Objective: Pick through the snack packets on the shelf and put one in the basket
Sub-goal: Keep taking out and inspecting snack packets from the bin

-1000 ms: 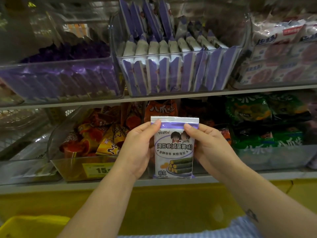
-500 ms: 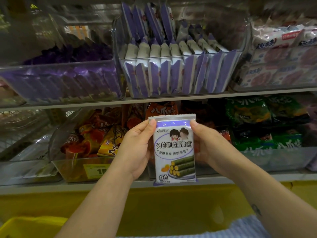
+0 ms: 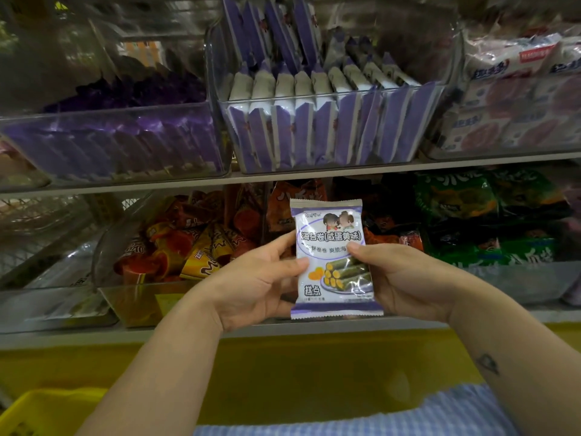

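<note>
A white and purple snack packet [image 3: 333, 262] with seaweed rolls printed on it stands upright in front of the lower shelf. My left hand [image 3: 257, 281] pinches its left edge, thumb on the front. My right hand [image 3: 405, 278] grips its right edge, thumb across the front. Directly above, a clear bin [image 3: 320, 130] on the upper shelf holds several identical packets standing in rows. A corner of the yellow basket [image 3: 41, 413] shows at the bottom left.
A clear bin of dark purple packets [image 3: 119, 143] sits upper left, pink and white packets [image 3: 518, 105] upper right. On the lower shelf lie orange-red snacks [image 3: 188, 243] on the left and green packets [image 3: 484, 215] on the right. A yellow shelf front [image 3: 283, 372] runs below.
Both hands slid down the packet's sides from its top corners to its middle, thumbs now on the front. The packet stays upright and fills more of the view.
</note>
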Tool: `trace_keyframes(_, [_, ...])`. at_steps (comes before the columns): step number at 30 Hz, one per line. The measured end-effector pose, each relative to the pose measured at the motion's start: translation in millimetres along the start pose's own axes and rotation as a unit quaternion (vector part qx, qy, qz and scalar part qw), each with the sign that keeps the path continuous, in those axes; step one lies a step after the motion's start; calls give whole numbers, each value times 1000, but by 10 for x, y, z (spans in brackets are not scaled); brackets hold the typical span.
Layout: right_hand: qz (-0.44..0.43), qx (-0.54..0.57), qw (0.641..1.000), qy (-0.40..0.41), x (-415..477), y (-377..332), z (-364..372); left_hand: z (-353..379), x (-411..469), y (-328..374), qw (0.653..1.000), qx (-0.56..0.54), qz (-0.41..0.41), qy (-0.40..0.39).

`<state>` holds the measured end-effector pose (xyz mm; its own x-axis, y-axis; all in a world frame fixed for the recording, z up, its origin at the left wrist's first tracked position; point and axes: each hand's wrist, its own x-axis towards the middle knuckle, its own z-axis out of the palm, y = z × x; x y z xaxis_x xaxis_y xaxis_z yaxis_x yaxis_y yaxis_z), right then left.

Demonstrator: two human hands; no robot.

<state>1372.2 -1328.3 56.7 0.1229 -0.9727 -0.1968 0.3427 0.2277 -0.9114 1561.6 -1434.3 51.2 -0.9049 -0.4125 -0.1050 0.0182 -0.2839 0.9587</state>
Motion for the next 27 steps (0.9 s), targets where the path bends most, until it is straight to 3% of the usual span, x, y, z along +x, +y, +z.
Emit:
trace_keyframes(7, [-23, -3, 1000, -8, -4, 14, -47, 37, 5, -1, 1000, -13, 7, -10])
trace_keyframes(9, [-67, -45, 996, 27, 14, 24, -40, 108, 53, -26, 992, 56, 72, 89])
trace_keyframes(11, [-124, -118, 982, 74, 39, 40, -33, 170, 106, -50, 942, 188, 179, 214])
trace_keyframes(12, [-149, -152, 973, 90, 51, 47, -21, 190, 121, -60, 921, 224, 219, 232])
trace_keyframes(13, [-170, -178, 965, 92, 59, 55, -8, 208, 130, -76, 918, 232, 234, 222])
trace_keyframes(18, [-192, -183, 964, 16, 40, 78, 105, 270, 176, -157, 973, 142, 160, 91])
trace_keyframes(23, [-182, -188, 965, 17, 18, 62, 84, 282, 165, -123, 988, 5, 151, 40])
trace_keyframes(27, [-176, -204, 962, 29, 29, 74, 75, 241, 104, -84, 990, -14, 141, 28])
